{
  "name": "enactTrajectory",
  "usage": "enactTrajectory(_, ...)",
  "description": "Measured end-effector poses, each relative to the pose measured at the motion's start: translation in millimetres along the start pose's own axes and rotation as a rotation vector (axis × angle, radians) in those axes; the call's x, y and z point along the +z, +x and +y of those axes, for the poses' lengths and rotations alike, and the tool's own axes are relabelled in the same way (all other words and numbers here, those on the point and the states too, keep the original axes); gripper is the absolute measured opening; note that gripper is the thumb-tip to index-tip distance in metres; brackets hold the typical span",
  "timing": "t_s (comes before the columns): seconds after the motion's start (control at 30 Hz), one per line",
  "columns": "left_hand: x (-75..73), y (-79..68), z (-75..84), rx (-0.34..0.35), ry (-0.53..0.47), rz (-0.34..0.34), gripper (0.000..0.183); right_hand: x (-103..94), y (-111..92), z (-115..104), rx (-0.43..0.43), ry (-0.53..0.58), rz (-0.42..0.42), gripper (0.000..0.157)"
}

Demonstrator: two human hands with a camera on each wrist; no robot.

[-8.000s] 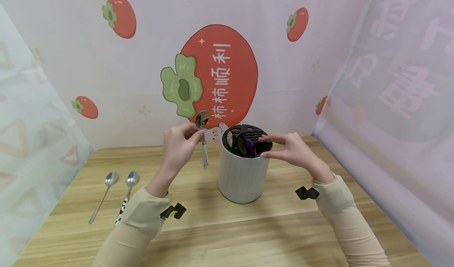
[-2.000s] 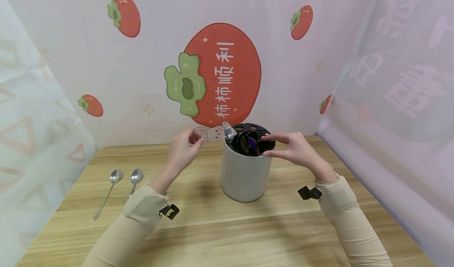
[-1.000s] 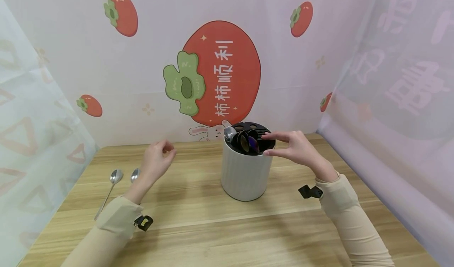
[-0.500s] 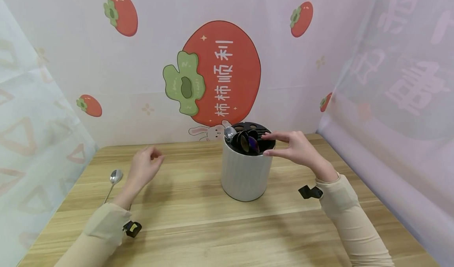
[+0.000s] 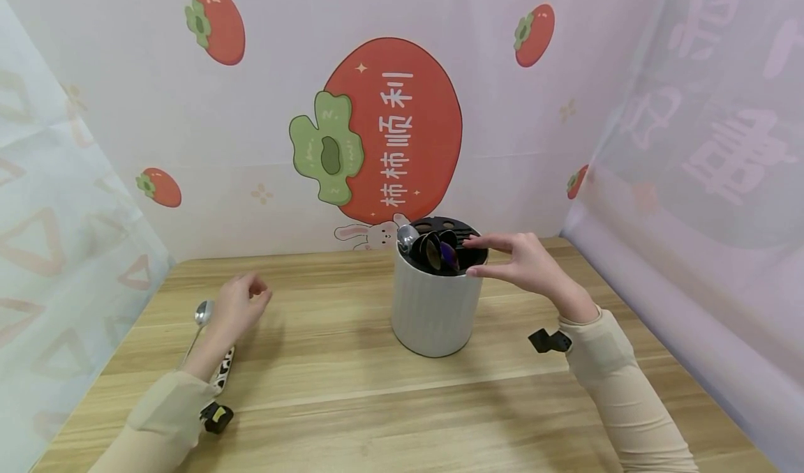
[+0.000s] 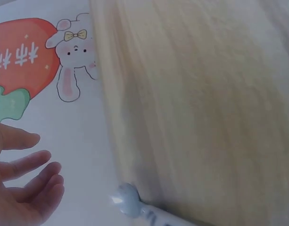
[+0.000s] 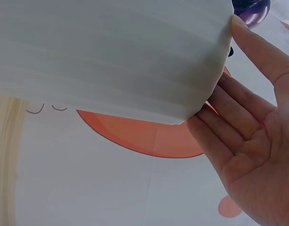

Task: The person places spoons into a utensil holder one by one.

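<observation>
My left hand (image 5: 235, 309) hovers above the table's left side, fingers loosely bent and holding nothing. Beneath it lies a spoon with a black-and-white patterned handle (image 5: 225, 370); its bowl is hidden in the head view, while the left wrist view catches a blurred spoon (image 6: 127, 200) below the fingers. Left of the hand lies a plain metal spoon (image 5: 203, 312), partly covered by the arm. My right hand (image 5: 521, 260) touches the rim of a white ribbed utensil holder (image 5: 433, 319), thumb at the front, fingers straight. In the right wrist view its fingertips (image 7: 236, 21) meet the rim.
Inside the holder's black slotted insert stand a silver spoon (image 5: 407, 238), a purple spoon (image 5: 449, 255) and other dark spoons, bowls up. The wooden table (image 5: 352, 417) ends at a printed cloth backdrop (image 5: 270, 229), with cloth sides left and right.
Eight seconds ago my left hand held a spoon beside the holder; a silver spoon now stands in the holder. The left hand has since moved left over the patterned-handle spoon. The right hand stays put.
</observation>
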State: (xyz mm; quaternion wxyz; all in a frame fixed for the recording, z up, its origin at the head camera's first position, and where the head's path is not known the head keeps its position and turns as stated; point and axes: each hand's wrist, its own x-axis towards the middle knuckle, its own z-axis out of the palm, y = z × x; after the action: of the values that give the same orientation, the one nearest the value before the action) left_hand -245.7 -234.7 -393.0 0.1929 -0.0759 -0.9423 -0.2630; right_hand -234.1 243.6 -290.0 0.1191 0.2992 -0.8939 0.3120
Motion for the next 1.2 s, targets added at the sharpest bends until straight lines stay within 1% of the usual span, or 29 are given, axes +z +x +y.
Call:
enactTrajectory(0.17, -4.4, -5.7, -6.2, -0.045, 0.03, -0.074, 0.019, 0.2, 0, 1, 0.007, 0.002, -0.006, 0.045)
enactTrajectory(0.3, -6.3, -9.4, -12.3, -0.096, 0.037, -0.131, 0.021, 0.2, -1, 1, 0.013, 0.006, -0.006, 0.045)
enactTrajectory(0.43, -8.6, -13.5, -18.4, -0.157, 0.068, -0.177, 0.021, 1.2, 0, 2, 0.014, 0.011, -0.009, 0.045)
enactTrajectory(0.57, -12.0, -17.2, -24.5, -0.199, 0.107, -0.217, 0.021, 2.1, 1, 2, 0.014, 0.012, -0.011, 0.045)
enactTrajectory(0.77, -15.5, -19.3, -31.8, -0.273, 0.097, -0.298, 0.024, 1.9, 0, 1, 0.013, 0.009, -0.006, 0.046)
enactTrajectory(0.83, -16.0, -18.9, -33.9, -0.284, 0.102, -0.32, 0.023, 1.8, 0, 1, 0.012, 0.01, -0.006, 0.046)
enactTrajectory(1.0, -16.8, -18.1, -39.1, -0.287, 0.126, -0.359, 0.017, 1.7, -1, 3, 0.01, 0.01, -0.004, 0.045)
enactTrajectory(1.2, -17.0, -18.6, -43.4, -0.29, 0.125, -0.384, 0.012, 1.2, -1, 2, 0.002, 0.011, 0.002, 0.045)
